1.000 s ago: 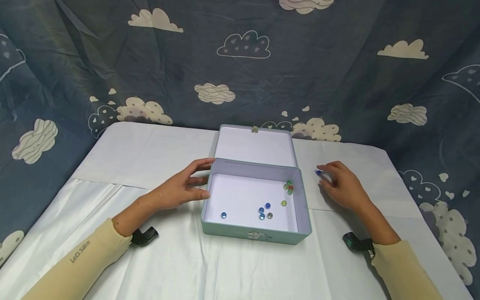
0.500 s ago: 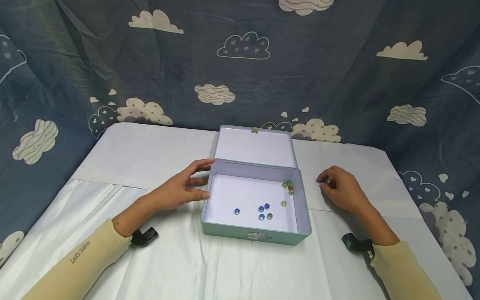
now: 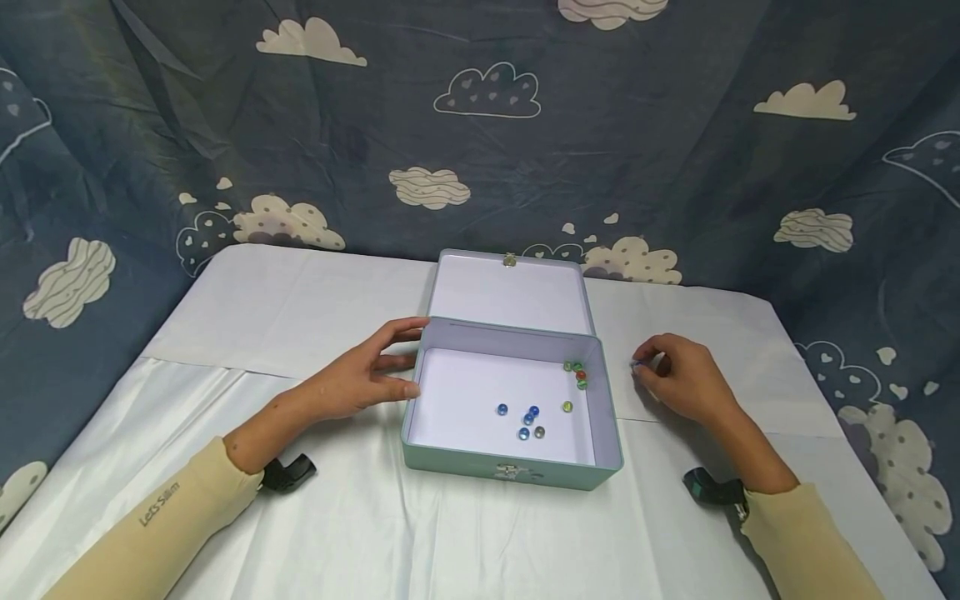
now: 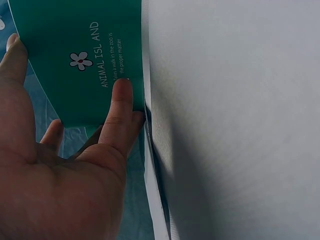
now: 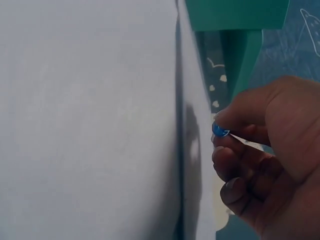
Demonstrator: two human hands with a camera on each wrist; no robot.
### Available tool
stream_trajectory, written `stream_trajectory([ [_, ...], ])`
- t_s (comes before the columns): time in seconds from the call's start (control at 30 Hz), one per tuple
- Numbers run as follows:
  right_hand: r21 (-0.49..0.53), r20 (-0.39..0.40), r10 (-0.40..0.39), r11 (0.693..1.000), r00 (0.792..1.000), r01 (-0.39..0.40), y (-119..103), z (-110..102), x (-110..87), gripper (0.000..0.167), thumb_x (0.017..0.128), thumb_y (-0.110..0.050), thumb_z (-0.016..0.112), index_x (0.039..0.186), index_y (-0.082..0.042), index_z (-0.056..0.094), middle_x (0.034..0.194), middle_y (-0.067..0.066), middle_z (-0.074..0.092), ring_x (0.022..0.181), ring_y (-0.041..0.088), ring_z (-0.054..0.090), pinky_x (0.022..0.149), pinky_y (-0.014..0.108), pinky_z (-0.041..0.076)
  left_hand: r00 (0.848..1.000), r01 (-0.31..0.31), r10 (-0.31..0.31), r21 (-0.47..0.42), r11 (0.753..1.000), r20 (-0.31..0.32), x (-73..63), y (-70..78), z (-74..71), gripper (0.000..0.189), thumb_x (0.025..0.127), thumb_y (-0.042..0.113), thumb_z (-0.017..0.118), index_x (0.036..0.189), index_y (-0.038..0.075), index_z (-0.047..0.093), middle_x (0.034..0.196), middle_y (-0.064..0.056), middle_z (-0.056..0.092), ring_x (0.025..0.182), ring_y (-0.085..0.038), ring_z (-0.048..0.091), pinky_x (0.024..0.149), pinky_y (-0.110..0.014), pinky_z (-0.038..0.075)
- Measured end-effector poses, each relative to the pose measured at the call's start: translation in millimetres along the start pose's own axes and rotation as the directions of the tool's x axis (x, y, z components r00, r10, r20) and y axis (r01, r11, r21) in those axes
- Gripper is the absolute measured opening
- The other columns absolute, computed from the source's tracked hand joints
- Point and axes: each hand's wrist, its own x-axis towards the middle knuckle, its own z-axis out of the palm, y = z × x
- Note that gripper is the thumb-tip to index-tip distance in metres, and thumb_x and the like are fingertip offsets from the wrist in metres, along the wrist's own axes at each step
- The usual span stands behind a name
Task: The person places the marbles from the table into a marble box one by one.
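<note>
A green metal tin box (image 3: 450,462) with a white inside stands on the table, its lid (image 3: 512,292) folded back away from me. Against the left wall rests my left hand (image 3: 360,375), fingers spread and fairly straight; the left wrist view shows fingertips on the printed green side (image 4: 80,100). To the right of the box, my right hand (image 3: 686,379) pinches a blue marble (image 5: 219,130) between thumb and index finger, close to the cloth. Several blue marbles (image 3: 523,433) and a grey marble (image 3: 540,432) lie inside. Green marbles and a red marble (image 3: 581,376) sit by the right wall.
White cloth (image 3: 300,517) covers the table and shows a seam across it. A dark curtain (image 3: 360,108) with cloud prints hangs behind and at both sides. A yellow-green marble (image 3: 567,407) lies apart inside the box.
One blue marble inside the box has rolled rightward to near the other blue ones. My right thumb and index finger have come together on the blue marble outside. My left hand stays put.
</note>
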Motion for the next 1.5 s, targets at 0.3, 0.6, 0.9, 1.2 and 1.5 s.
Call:
stream_trajectory([
  [0.3, 0.021, -0.047, -0.077, 0.997, 0.996, 0.078, -18.4, -11.8, -5.7, 0.016, 0.091, -0.004, 0.077, 0.107, -0.008, 0.075, 0.089, 0.005, 0.067, 0.074, 0.022, 0.056, 0.058, 0.030, 0.046, 1.000, -0.003, 0.003, -0.003, 1.000, 0.003, 0.2, 0.3, 0.1, 0.088, 0.099, 0.015, 0.079, 0.167, 0.028, 0.025, 0.171, -0.010, 0.027, 0.151, -0.042, 0.043, 0.108, -0.046, 0.055],
  [0.6, 0.030, -0.125, -0.212, 0.976, 0.969, 0.218, -42.5, -21.5, -14.9, 0.017, 0.089, -0.001, 0.080, 0.102, -0.012, 0.076, 0.088, -0.001, 0.068, 0.071, 0.019, 0.055, 0.058, 0.027, 0.043, 1.000, -0.006, 0.006, -0.002, 1.000, 0.005, 0.9, -0.1, 0.2, 0.088, 0.099, 0.015, 0.079, 0.168, 0.026, 0.025, 0.171, -0.009, 0.027, 0.151, -0.042, 0.043, 0.107, -0.046, 0.055],
  [0.9, 0.008, -0.131, -0.264, 0.964, 0.956, 0.267, -68.5, -28.0, -25.2, 0.022, 0.087, 0.000, 0.081, 0.102, -0.014, 0.076, 0.083, -0.004, 0.063, 0.070, 0.020, 0.053, 0.057, 0.026, 0.041, 1.000, -0.004, 0.004, -0.002, 1.000, 0.004, 0.7, -0.9, 0.0, 0.088, 0.099, 0.016, 0.079, 0.168, 0.027, 0.025, 0.170, -0.009, 0.028, 0.151, -0.041, 0.043, 0.107, -0.046, 0.055],
  [1.2, 0.013, -0.135, -0.312, 0.948, 0.940, 0.317, -85.9, -29.1, -33.2, 0.026, 0.085, 0.003, 0.083, 0.102, -0.015, 0.076, 0.088, -0.005, 0.064, 0.071, 0.015, 0.053, 0.058, 0.023, 0.044, 1.000, -0.005, 0.005, -0.002, 1.000, 0.004, 0.5, 0.4, -0.1, 0.088, 0.099, 0.016, 0.079, 0.168, 0.027, 0.025, 0.171, -0.008, 0.028, 0.151, -0.041, 0.042, 0.107, -0.046, 0.055],
  [1.5, 0.054, -0.092, -0.346, 0.935, 0.934, 0.351, -94.0, -21.4, -36.1, 0.025, 0.086, 0.003, 0.082, 0.101, -0.015, 0.076, 0.093, -0.006, 0.066, 0.069, 0.012, 0.053, 0.055, 0.023, 0.045, 1.000, -0.003, 0.003, -0.013, 1.000, 0.009, 0.6, 0.0, -0.1, 0.089, 0.099, 0.015, 0.079, 0.168, 0.026, 0.024, 0.170, -0.011, 0.027, 0.151, -0.042, 0.042, 0.107, -0.046, 0.056],
])
